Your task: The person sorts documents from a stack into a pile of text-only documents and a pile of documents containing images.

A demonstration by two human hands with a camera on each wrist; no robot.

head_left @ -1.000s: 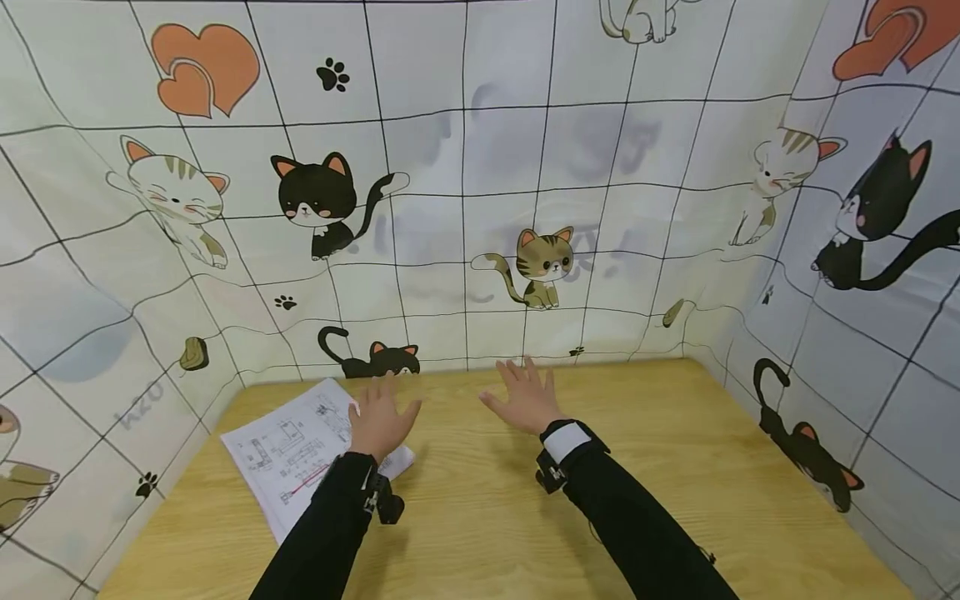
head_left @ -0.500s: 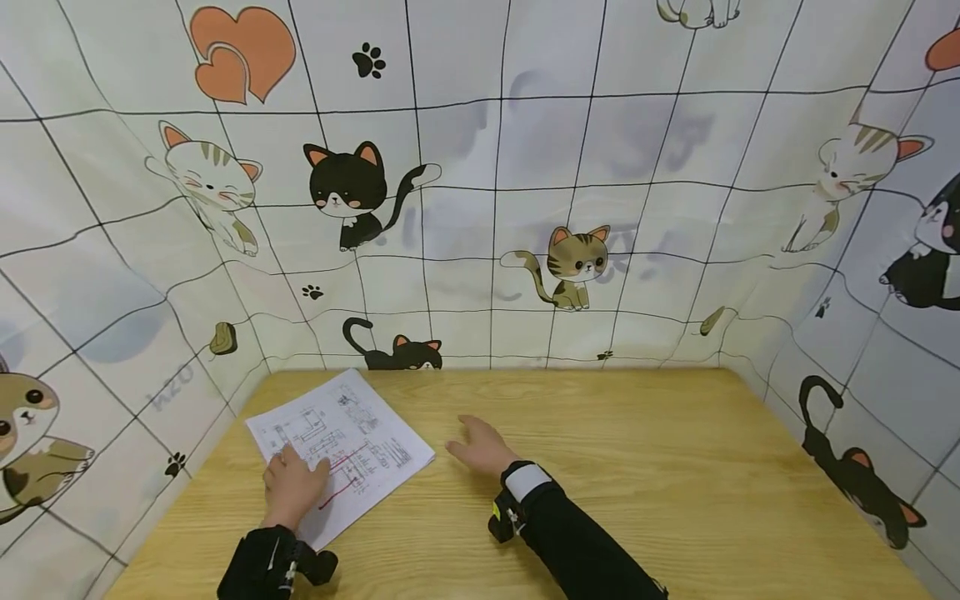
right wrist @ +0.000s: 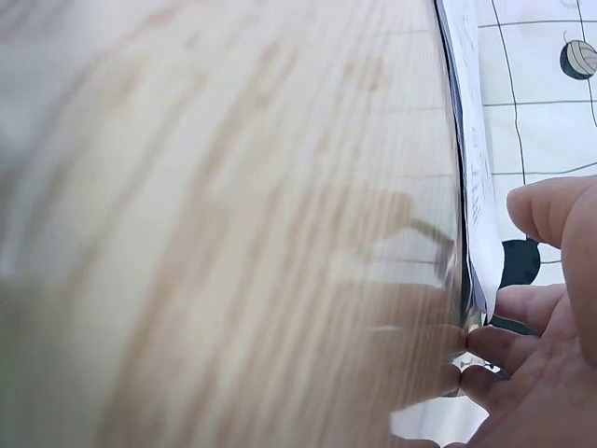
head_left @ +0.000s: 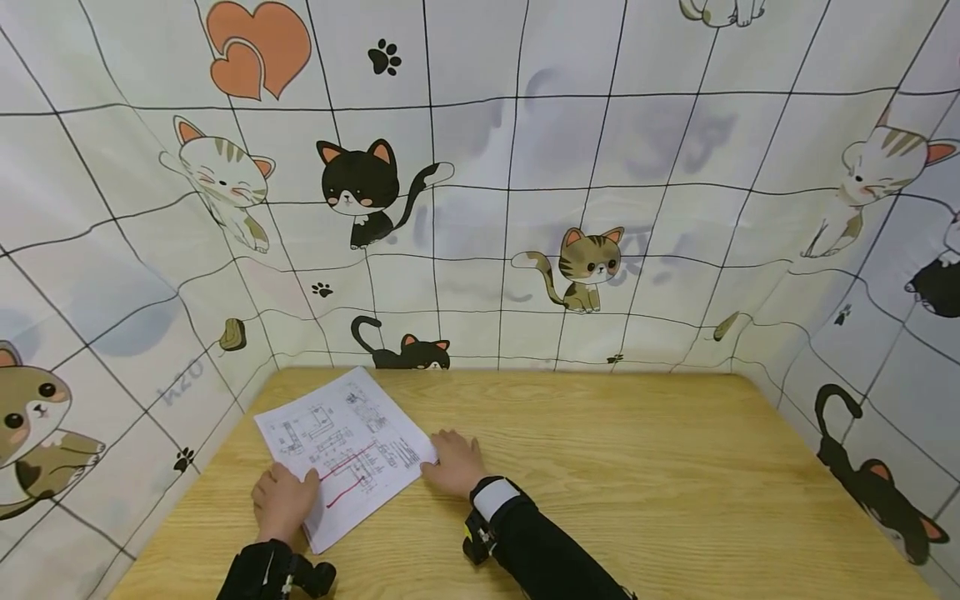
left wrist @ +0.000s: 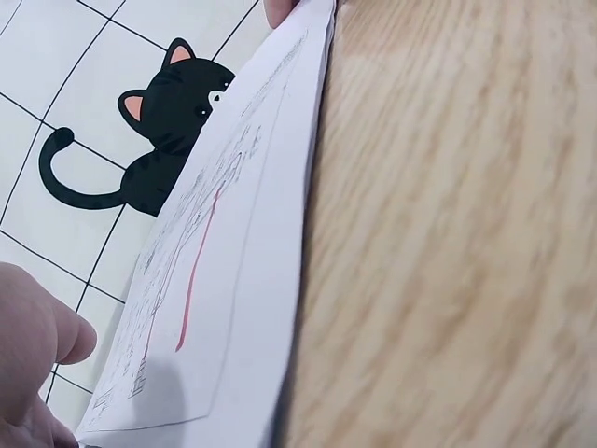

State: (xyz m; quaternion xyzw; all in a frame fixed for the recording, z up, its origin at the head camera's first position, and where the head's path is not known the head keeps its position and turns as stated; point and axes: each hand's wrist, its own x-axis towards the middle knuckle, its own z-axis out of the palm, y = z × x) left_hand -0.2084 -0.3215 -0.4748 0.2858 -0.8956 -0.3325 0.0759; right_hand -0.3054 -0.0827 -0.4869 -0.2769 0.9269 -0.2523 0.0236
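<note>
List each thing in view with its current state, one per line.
Technical drawing: face up, lying angled, marked in red.
Left grip: at the drawing's left edge, thumb raised.
Right grip: fingertips touching the drawing's right corner, thumb raised.
Wooden tabletop: bearing the drawing.
Cat-print cloth: hanging, slightly rippled.
Wrist cameras: worn, one per wrist.

A yellowish, wood-grained worktop [head_left: 615, 475] stands before a white wall covering [head_left: 468, 67] ruled with wavy black lines, which rises behind the far edge and along the left and right edges. Printed on it are an orange double heart [head_left: 283, 42] above the far left corner and a dark cat [head_left: 873, 497] beside the right edge. The worktop's surface reflects light glossily.
</note>
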